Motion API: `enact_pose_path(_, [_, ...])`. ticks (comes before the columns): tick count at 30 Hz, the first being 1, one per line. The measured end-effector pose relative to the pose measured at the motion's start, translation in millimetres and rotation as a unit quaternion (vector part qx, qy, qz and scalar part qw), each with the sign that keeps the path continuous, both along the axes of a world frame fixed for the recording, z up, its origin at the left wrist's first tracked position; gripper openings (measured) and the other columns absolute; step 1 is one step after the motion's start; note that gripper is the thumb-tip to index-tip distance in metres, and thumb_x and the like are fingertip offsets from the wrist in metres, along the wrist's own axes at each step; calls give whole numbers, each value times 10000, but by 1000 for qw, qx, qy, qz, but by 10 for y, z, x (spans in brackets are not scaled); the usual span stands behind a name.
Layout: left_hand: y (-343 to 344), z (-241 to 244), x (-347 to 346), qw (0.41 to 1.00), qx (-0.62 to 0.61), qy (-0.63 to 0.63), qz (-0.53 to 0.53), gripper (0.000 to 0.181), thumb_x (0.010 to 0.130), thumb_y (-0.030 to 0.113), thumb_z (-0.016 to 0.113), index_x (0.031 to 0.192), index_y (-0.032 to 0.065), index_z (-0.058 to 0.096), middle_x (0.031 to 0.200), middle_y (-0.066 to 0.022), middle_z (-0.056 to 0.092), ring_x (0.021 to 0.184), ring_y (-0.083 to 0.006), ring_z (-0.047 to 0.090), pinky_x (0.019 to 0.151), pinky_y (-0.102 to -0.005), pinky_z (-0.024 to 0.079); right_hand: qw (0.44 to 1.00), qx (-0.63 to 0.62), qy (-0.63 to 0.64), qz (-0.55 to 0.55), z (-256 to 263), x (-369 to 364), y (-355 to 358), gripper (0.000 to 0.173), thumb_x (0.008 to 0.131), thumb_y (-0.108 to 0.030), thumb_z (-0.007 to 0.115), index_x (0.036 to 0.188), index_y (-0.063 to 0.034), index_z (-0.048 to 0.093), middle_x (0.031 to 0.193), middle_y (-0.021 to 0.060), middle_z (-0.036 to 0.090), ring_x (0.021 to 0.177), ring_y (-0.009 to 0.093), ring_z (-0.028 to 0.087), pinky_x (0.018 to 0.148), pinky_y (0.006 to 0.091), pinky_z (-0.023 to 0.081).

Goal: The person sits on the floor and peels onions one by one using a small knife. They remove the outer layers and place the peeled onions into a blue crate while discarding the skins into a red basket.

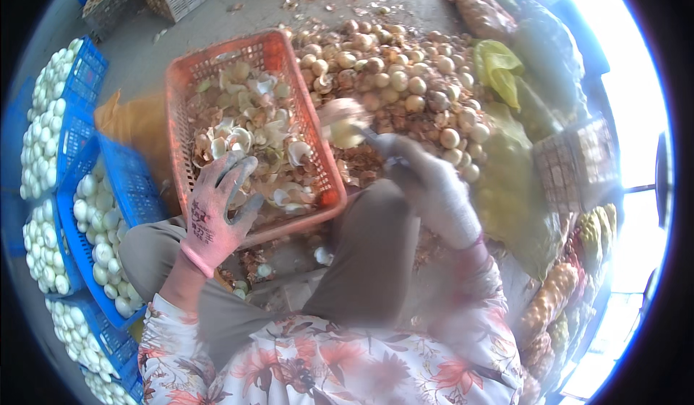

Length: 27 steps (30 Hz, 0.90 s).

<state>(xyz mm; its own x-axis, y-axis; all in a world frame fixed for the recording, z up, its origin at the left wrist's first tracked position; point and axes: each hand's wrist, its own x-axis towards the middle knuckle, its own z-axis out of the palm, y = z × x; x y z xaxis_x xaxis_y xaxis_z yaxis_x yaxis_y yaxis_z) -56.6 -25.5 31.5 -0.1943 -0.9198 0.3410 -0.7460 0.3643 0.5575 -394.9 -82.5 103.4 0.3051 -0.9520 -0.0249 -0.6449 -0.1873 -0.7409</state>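
My left hand (221, 210), in a pink glove with grey fingertips, rests over the near left part of a red plastic basket (337, 201). Onion skins (265, 128) lie loosely in the basket, some right by my fingers; I see nothing gripped there. Just beyond the basket's right side, my right hand (417, 177), in a pale glove with a dark palm, is blurred and closed on a knife (366, 132). An onion (347, 132), also blurred, is at the blade's tip; whether the blade pierces it cannot be told.
A heap of onions (398, 81) covers the floor beyond my right hand. Blue crates (133, 180) of peeled onions (103, 258) stand at the left. Mesh sacks (504, 188) line the right side, with a woven basket (577, 163) among them. My knees flank the red basket's near edge.
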Motion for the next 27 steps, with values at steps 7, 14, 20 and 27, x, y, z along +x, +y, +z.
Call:
enact_pose_path(7, [529,-27,-327,990,43,-58,125,1022,710,295,931,1563,66,416,1510,-224,479,1382,-425,483,1188,-531,378,984,150,-46,84,147,874,858,396,1032,-181,650,1424,-143,606,983,147,754,915,326,755,826,403,578])
enact_pose_path(14, [1173,-384,-56,956,167,56,235,836,699,146,883,1412,10,468,1337,-204,505,1254,-413,530,1071,-458,471,970,182,-59,148,-192,1216,1474,456,1009,-176,637,1451,-119,537,1023,200,721,941,378,741,823,428,563])
enact_pose_path(20, [1321,-697,122,921,278,77,263,898,711,218,897,1446,-17,438,1390,-241,491,1305,-422,519,1141,-430,443,981,128,3,144,-156,983,1662,441,959,-215,693,1371,-129,560,1083,180,715,943,404,729,802,473,578])
enact_pose_path(27, [1272,-1023,111,929,264,128,226,849,673,209,929,1384,37,500,1348,-236,515,1253,-383,551,1108,-442,464,985,83,45,143,-853,1133,1685,378,972,-246,656,1316,-145,538,1152,173,706,938,425,721,777,529,571])
